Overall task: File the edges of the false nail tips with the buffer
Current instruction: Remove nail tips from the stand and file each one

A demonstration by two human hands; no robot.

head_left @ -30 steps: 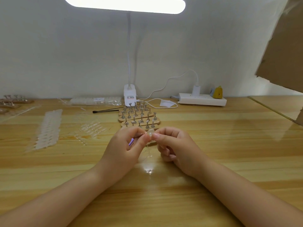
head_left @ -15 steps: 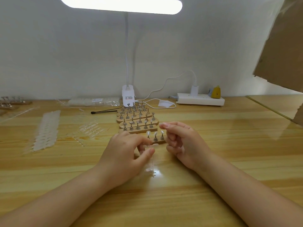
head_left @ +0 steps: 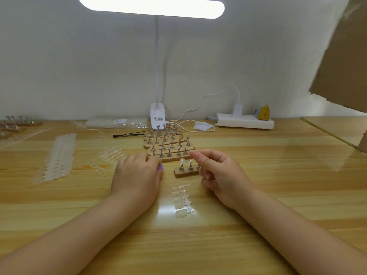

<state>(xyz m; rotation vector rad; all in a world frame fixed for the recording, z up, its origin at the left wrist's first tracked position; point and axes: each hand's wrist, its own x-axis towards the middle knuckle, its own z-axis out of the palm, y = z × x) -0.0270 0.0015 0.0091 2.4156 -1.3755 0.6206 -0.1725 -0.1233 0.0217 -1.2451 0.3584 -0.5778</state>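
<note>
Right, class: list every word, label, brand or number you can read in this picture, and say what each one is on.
None can be read.
Lamp base: a dark printed label, too blurred to read.
Clear packet by the wall: a white sticker with print, too small to read.
Power strip: no legible marking.

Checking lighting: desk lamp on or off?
On. The lamp head glows bright white at the top of the view, and glare shows on the table.
</note>
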